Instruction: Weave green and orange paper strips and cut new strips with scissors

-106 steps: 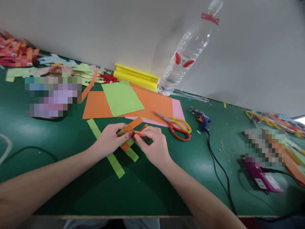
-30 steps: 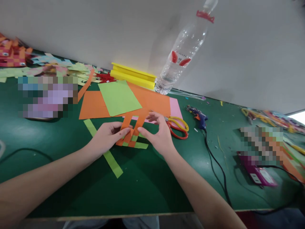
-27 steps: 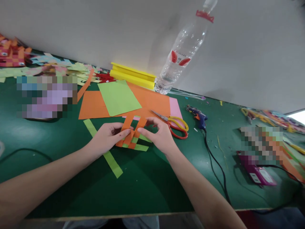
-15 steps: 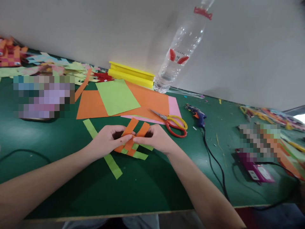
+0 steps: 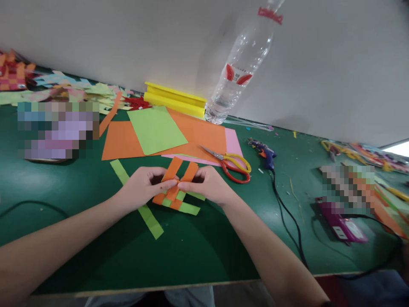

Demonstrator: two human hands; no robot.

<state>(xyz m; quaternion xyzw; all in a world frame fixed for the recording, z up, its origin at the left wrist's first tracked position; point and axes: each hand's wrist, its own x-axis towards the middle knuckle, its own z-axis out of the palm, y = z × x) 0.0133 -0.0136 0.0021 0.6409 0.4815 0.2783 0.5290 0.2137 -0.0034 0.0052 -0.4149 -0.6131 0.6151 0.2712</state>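
Observation:
A small weave of orange and light green paper strips (image 5: pixel 177 188) lies on the green table (image 5: pixel 191 251) in front of me. My left hand (image 5: pixel 145 186) pinches the weave from the left, thumb and forefinger closed on an orange strip. My right hand (image 5: pixel 209 184) grips it from the right, fingers curled over the strips' ends. The two thumbs almost meet at the middle of the weave. A long light green strip (image 5: pixel 136 198) runs under my left hand toward the table's front.
Behind the weave lie orange, green and pink paper sheets (image 5: pixel 159 132), red-and-yellow scissors (image 5: pixel 233 164), a glue gun (image 5: pixel 265 152) with a black cord, a yellow folded stack (image 5: pixel 174 100) and a clear bottle (image 5: pixel 243 68) against the wall. Paper scraps (image 5: pixel 79 91) pile up at back left.
My right hand has come back from the orange strips' far ends and closed on the weave's right side. The weave has been pressed flatter and its strips pushed together.

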